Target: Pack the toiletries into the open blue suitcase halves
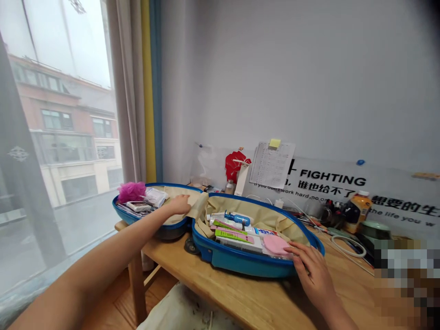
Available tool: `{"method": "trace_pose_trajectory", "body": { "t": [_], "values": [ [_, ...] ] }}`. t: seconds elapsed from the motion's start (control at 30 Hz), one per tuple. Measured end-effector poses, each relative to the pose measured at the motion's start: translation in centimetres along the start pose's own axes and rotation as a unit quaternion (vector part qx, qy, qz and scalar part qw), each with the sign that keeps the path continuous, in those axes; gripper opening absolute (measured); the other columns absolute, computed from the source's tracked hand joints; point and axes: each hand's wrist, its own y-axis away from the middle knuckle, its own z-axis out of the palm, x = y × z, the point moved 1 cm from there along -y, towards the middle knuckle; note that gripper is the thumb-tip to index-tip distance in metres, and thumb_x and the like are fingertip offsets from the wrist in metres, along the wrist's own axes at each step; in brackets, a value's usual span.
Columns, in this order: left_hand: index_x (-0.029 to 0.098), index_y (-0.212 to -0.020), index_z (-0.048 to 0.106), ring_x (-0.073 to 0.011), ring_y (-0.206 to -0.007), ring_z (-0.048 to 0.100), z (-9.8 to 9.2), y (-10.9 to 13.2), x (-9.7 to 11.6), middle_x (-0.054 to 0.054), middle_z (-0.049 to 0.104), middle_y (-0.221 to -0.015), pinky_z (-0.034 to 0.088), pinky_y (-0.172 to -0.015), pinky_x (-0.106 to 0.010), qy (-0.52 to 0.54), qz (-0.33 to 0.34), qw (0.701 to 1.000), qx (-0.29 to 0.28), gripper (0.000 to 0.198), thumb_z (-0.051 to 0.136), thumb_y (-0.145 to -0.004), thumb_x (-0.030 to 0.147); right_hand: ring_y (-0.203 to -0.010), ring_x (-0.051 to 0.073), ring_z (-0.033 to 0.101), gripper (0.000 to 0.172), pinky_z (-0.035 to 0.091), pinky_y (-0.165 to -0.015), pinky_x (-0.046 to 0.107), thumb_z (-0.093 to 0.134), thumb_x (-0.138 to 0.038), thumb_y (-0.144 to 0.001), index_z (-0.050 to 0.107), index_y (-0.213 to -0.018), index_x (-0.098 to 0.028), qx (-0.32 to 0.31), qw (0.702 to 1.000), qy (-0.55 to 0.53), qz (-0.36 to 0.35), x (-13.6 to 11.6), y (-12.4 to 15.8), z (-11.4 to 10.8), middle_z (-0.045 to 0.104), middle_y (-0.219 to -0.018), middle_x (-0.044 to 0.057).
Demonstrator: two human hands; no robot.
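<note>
A blue suitcase (247, 268) lies unfolded in two halves on a wooden table, with beige lining inside. My left hand (180, 205) reaches over the left half, fingers stretched toward the beige lining flap (198, 207) at the hinge; whether they touch it I cannot tell. At the right half's front rim rests my right hand (312, 270), fingers extended, fingertips by a pink round pad (275, 245). Near that pad lie a green-and-pink box (233, 235), a toothpaste tube (263, 232) and a small blue bottle (240, 219). The left half holds a purple bath puff (131, 191) and a white packet (156, 197).
Behind the case stand a small jar (229, 187) and a white upright object (241, 178). An orange bottle (357, 211), a white cable (349, 245) and other clutter occupy the table's right side. A curtained window (62, 123) is at left.
</note>
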Motion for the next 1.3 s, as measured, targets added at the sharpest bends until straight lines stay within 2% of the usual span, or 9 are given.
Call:
{"method": "trace_pose_trajectory", "body": {
  "t": [0.13,0.23,0.33,0.53,0.8,0.93,1.07,1.2,1.3],
  "values": [
    [0.016,-0.121,0.054,-0.0212,-0.105,0.058,0.4,-0.2,-5.0,-0.009,0.057,-0.122,0.051,-0.088,-0.044,-0.029,-0.055,0.995,-0.084,0.037,0.056,-0.090,0.036,-0.092,0.022,0.064,0.043,0.046,-0.085,0.044,0.033,-0.051,-0.091,0.069,-0.090,-0.027,0.003,1.000,0.002,0.000,-0.1,0.0,0.0,0.070,-0.098,0.005],
    [0.016,-0.118,0.055,-0.0203,-0.102,0.059,1.4,-0.1,-6.5,-0.008,0.058,-0.119,0.052,-0.086,-0.042,-0.041,-0.059,0.988,-0.137,0.035,0.057,-0.090,0.036,-0.091,0.023,0.064,0.044,0.046,-0.084,0.044,0.033,-0.052,-0.091,0.069,-0.087,-0.026,0.004,1.000,-0.001,0.002,0.0,0.0,0.0,0.070,-0.098,0.005],
    [0.016,-0.117,0.056,-0.0198,-0.100,0.060,2.6,-0.1,-7.0,-0.008,0.059,-0.117,0.052,-0.085,-0.041,-0.049,-0.049,0.984,-0.166,0.034,0.056,-0.090,0.036,-0.091,0.022,0.064,0.044,0.046,-0.082,0.042,0.033,-0.051,-0.091,0.069,-0.089,-0.026,0.007,1.000,-0.002,-0.001,0.0,0.0,-0.1,0.070,-0.098,0.005],
    [0.017,-0.119,0.055,-0.0214,-0.106,0.058,3.6,-0.6,-6.8,-0.009,0.057,-0.122,0.050,-0.090,-0.045,-0.069,-0.016,0.988,-0.140,0.036,0.055,-0.090,0.037,-0.089,0.021,0.064,0.041,0.045,-0.082,0.041,0.035,-0.049,-0.092,0.070,-0.092,-0.028,0.021,1.000,0.001,-0.018,-0.3,-0.1,-0.2,0.070,-0.097,0.004],
    [0.016,-0.115,0.057,-0.0200,-0.102,0.059,3.0,-0.6,-5.5,-0.008,0.059,-0.117,0.051,-0.088,-0.043,-0.062,0.012,0.995,-0.077,0.032,0.056,-0.090,0.036,-0.094,0.022,0.064,0.043,0.046,-0.085,0.043,0.034,-0.051,-0.091,0.069,-0.094,-0.026,-0.008,1.000,0.004,0.002,-0.1,0.1,-0.1,0.069,-0.100,0.005],
    [0.016,-0.117,0.056,-0.0206,-0.104,0.058,0.7,-1.5,-3.0,-0.009,0.058,-0.119,0.050,-0.089,-0.044,-0.023,0.041,0.999,0.010,0.033,0.055,-0.091,0.036,-0.094,0.022,0.064,0.044,0.046,-0.088,0.044,0.034,-0.052,-0.091,0.070,-0.093,-0.027,-0.011,1.000,0.004,0.010,0.0,0.1,-0.2,0.069,-0.100,0.006],
    [0.018,-0.119,0.055,-0.0205,-0.107,0.057,-0.9,-2.7,2.4,-0.008,0.056,-0.123,0.049,-0.092,-0.043,0.032,0.126,0.989,0.063,0.032,0.051,-0.093,0.035,-0.093,0.022,0.064,0.044,0.046,-0.088,0.045,0.033,-0.052,-0.091,0.070,-0.090,-0.027,-0.013,1.000,-0.001,0.007,0.1,0.1,-0.1,0.070,-0.099,0.006],
    [0.016,-0.114,0.058,-0.0179,-0.098,0.060,0.6,-3.1,8.3,-0.006,0.062,-0.111,0.051,-0.087,-0.041,0.060,0.202,0.977,0.024,0.029,0.054,-0.092,0.034,-0.094,0.023,0.064,0.047,0.046,-0.087,0.045,0.032,-0.053,-0.090,0.070,-0.090,-0.026,-0.017,1.000,-0.003,0.019,0.3,0.2,0.0,0.070,-0.100,0.006],
    [0.015,-0.110,0.059,-0.0171,-0.094,0.061,2.7,-3.0,10.9,-0.006,0.063,-0.107,0.052,-0.084,-0.039,0.058,0.224,0.973,-0.013,0.028,0.055,-0.091,0.035,-0.094,0.023,0.064,0.047,0.046,-0.087,0.045,0.031,-0.052,-0.091,0.070,-0.089,-0.026,-0.015,1.000,0.000,0.017,0.3,0.2,0.0,0.070,-0.099,0.007]
  ]
}}
